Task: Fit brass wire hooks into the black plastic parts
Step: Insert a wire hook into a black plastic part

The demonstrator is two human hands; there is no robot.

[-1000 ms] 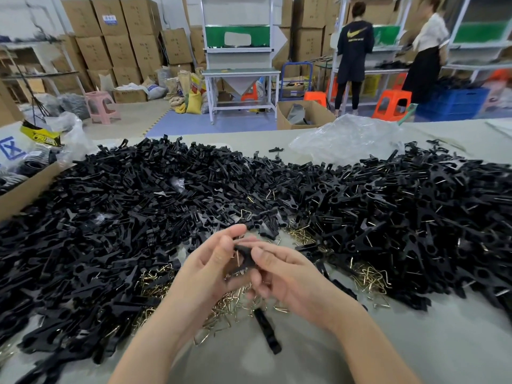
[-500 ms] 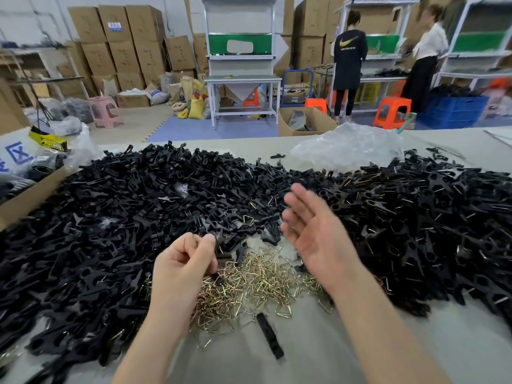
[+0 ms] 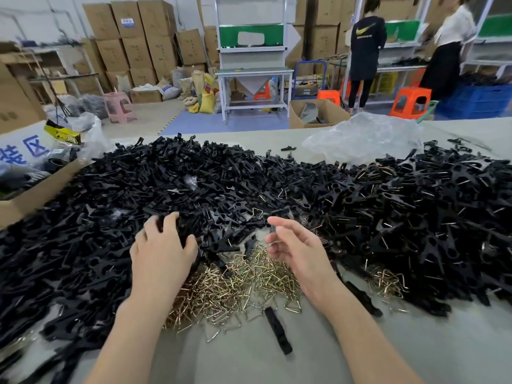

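A wide heap of black plastic parts (image 3: 133,189) covers the left and middle of the table. On the right, a second heap (image 3: 421,206) has brass wire showing in many parts. Loose brass wire hooks (image 3: 235,284) lie in a small pile in front of me. My left hand (image 3: 163,250) reaches into the near edge of the left heap, fingers and thumb curled round a black part. My right hand (image 3: 299,248) hovers above the hooks with relaxed fingers and holds nothing I can make out. One black part (image 3: 277,331) lies alone near me.
The grey table (image 3: 415,345) shows bare surface at the near right. A cardboard box (image 3: 33,198) sits at the left edge. A crumpled clear plastic bag (image 3: 360,137) lies at the back. Two people stand at workbenches far behind the table.
Both hands held one part together a second ago. They then parted: the right hand opened and swung right, then came back over the hooks; the left hand moved up into the black heap.
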